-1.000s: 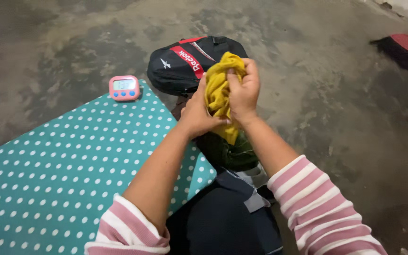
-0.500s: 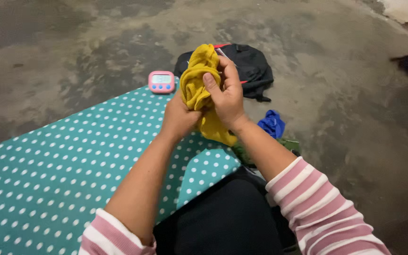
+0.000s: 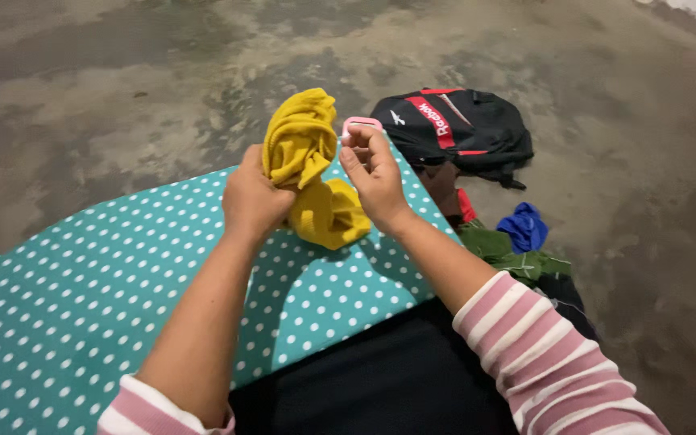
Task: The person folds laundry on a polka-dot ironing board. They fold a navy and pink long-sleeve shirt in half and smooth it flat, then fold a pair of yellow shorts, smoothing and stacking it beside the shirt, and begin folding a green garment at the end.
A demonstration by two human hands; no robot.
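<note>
Since the earlier frames both hands and the yellow cloth [image 3: 309, 173] have shifted left, now above the mat rather than the backpack; view panned likewise

Concrete floor [image 3: 122, 89], blotchy, grey. Teal polka-dot mat [image 3: 82, 306] across the left. Black backpack [image 3: 457, 129] with red stripe, on the floor right of the hands; contents cannot be told. Green garment [image 3: 517, 258] and blue cloth [image 3: 525, 225] lie loose on the floor beside it.

Yellow cloth bunched, long axis roughly upright, held above the mat's far corner. Left hand [image 3: 255, 197] clenched round its middle. Right hand [image 3: 372, 173] just right of it, fingertips pinched; whether on a fold, cannot tell. Pink timer [image 3: 362, 123] mostly hidden behind those fingers
</note>
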